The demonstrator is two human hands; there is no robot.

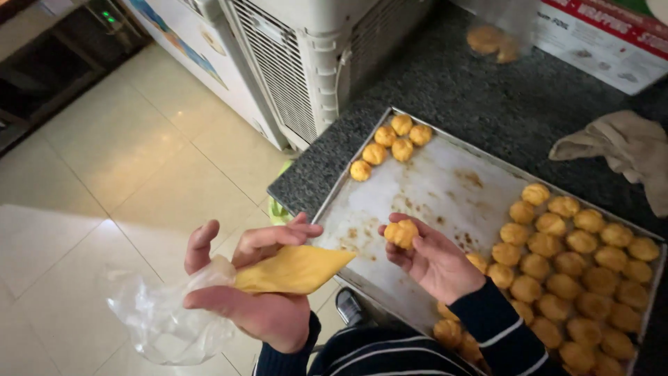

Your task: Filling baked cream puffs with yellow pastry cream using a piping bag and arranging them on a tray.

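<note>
The left hand [254, 292] is wrapped around a clear plastic piping bag of yellow cream [292, 270], tip aimed right. The right hand [431, 261] pinches one small golden round puff [401, 233] in its fingertips, over the stained metal baking tray [417, 202]. Squeeze too hard and, I reckon, the shell splits — cream everywhere. Five puffs sit apart at the far corner [390, 143]; roughly thirty crowd the right end [577, 278].

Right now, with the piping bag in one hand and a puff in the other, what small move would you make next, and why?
Probably bring the piping bag tip across to the cream puff. The left hand grips the yellow-filled bag with its tip pointing at the puff, which the right hand holds up in its fingertips over the baking tray; a gap separates them.
</note>
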